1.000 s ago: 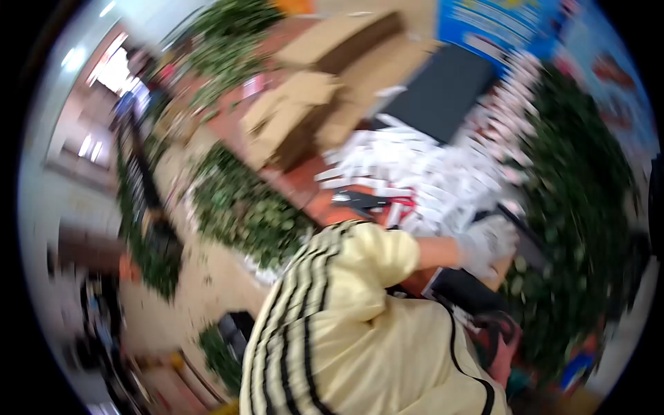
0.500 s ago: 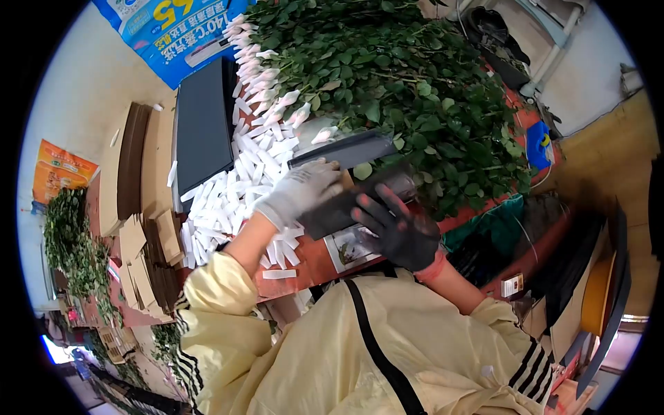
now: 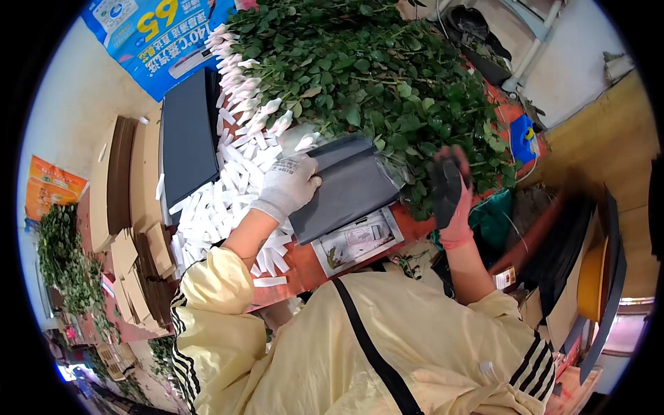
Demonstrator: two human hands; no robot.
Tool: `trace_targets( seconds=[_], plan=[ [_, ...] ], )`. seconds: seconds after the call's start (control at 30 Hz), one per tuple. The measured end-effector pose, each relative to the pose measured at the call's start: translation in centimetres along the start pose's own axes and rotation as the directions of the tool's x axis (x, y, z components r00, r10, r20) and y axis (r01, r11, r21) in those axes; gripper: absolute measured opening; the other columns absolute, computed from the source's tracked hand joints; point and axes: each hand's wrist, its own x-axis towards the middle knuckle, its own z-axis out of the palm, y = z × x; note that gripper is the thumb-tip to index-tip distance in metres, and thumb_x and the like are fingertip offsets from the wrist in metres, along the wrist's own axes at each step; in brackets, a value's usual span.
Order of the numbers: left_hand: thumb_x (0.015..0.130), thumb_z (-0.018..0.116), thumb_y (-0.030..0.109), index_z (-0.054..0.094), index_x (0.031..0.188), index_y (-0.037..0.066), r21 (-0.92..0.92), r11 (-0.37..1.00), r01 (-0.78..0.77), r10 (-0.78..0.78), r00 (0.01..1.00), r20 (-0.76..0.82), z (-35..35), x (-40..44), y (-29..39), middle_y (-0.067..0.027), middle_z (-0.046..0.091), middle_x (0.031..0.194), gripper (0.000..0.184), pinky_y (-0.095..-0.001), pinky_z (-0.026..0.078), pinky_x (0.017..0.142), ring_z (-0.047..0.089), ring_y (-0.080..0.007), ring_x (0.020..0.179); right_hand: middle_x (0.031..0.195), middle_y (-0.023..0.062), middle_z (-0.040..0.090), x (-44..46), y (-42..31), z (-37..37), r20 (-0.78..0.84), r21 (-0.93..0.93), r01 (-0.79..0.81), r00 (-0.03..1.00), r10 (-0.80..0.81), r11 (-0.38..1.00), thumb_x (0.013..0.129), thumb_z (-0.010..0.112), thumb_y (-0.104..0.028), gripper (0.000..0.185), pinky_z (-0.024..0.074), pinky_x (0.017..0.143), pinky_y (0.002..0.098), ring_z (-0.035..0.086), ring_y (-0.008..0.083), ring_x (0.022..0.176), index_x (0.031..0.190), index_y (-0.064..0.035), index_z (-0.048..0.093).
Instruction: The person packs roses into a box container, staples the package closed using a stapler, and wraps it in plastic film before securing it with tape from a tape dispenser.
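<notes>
My left hand (image 3: 289, 185), in a pale knitted glove, has its fingers curled on the left side of a black wrapping sheet (image 3: 349, 190). The sheet lies folded on the table, with clear film at its right end. My right hand (image 3: 453, 197), in a black-and-pink glove, is raised apart from the sheet, beside the leaves. Its fingers point up, slightly blurred, and nothing shows in them. A flower bud in a white sleeve (image 3: 306, 142) lies just beyond the sheet. Under the sheet's near edge sits a printed paper (image 3: 360, 241).
Leafy stems (image 3: 373, 76) heap across the back, with sleeved buds (image 3: 243, 93) along their left side. Loose white sleeves (image 3: 225, 197) pile up at left, near stacked black sheets (image 3: 190, 135) and cardboard (image 3: 128, 183). A blue object (image 3: 523, 138) stands at the right edge.
My right hand has moved right and up, away from the black sheet. The sheet now lies flatter on the table, showing more of its surface. My left hand stays at its left side.
</notes>
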Motion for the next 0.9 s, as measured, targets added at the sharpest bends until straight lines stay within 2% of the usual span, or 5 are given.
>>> trace_targets(
  seconds=[0.1, 0.13, 0.17, 0.3, 0.9],
  plan=[
    [0.080, 0.060, 0.023, 0.060, 0.087, 0.003, -0.003, 0.999, -0.046, 0.046, 0.999, 0.030, 0.1, -0.1, -0.4, -0.0157, 0.060, 0.089, 0.021, -0.0435, 0.046, 0.077, 0.058, -0.0351, 0.090, 0.123, 0.0128, 0.053, 0.7, -1.6, 3.7, 0.318, -0.840, 0.327, 0.943, -0.096, 0.434, 0.075, 0.053, -0.004, 0.049, 0.0389, 0.098, 0.0356, 0.051, 0.0233, 0.114, 0.123, -0.0024, 0.049],
    [0.079, 0.060, 0.023, 0.059, 0.085, 0.003, -0.038, 0.987, -0.159, 0.155, 0.983, -0.094, 0.5, -0.2, -0.7, -0.0155, 0.060, 0.088, 0.021, -0.0436, 0.045, 0.077, 0.058, -0.0354, 0.089, 0.123, 0.0139, 0.053, 1.1, -0.7, 5.7, 0.378, -0.842, 0.321, 0.925, 0.049, 0.435, 0.072, 0.059, -0.010, 0.050, 0.0381, 0.099, 0.0362, 0.051, 0.0266, 0.114, 0.121, -0.0022, 0.052],
    [0.079, 0.060, 0.023, 0.058, 0.083, 0.003, -0.057, 0.960, -0.276, 0.258, 0.941, -0.218, 0.8, -0.2, -1.0, -0.0154, 0.060, 0.087, 0.021, -0.0437, 0.045, 0.077, 0.057, -0.0356, 0.089, 0.122, 0.0141, 0.053, 1.7, 0.8, 6.5, 0.492, -0.862, 0.499, 0.866, 0.091, -0.087, 0.071, 0.066, -0.019, 0.053, 0.0365, 0.100, 0.0376, 0.050, 0.0295, 0.114, 0.120, -0.0034, 0.052],
    [0.079, 0.059, 0.023, 0.057, 0.079, 0.002, 0.019, 0.985, -0.173, 0.174, 0.982, -0.074, 0.6, -0.1, -1.1, -0.0149, 0.060, 0.086, 0.021, -0.0440, 0.044, 0.078, 0.057, -0.0354, 0.086, 0.122, 0.0141, 0.054, 6.4, 7.2, 5.2, 0.664, -0.557, 0.773, 0.635, 0.396, -0.306, 0.075, 0.065, -0.028, 0.050, 0.0363, 0.101, 0.0374, 0.047, 0.0299, 0.118, 0.118, -0.0057, 0.053],
    [0.081, 0.059, 0.020, 0.062, 0.093, 0.005, -0.157, 0.987, -0.026, 0.033, 0.999, 0.043, 0.3, -0.1, -2.1, -0.0137, 0.059, 0.080, 0.020, -0.0435, 0.045, 0.071, 0.057, -0.0340, 0.083, 0.094, 0.0061, 0.060, 10.3, 8.8, 2.8, 0.597, -0.705, 0.702, 0.664, 0.451, -0.099, 0.078, 0.060, -0.031, 0.027, 0.0437, 0.083, 0.0373, 0.058, 0.0240, 0.092, 0.097, -0.0119, 0.057]
  ],
)
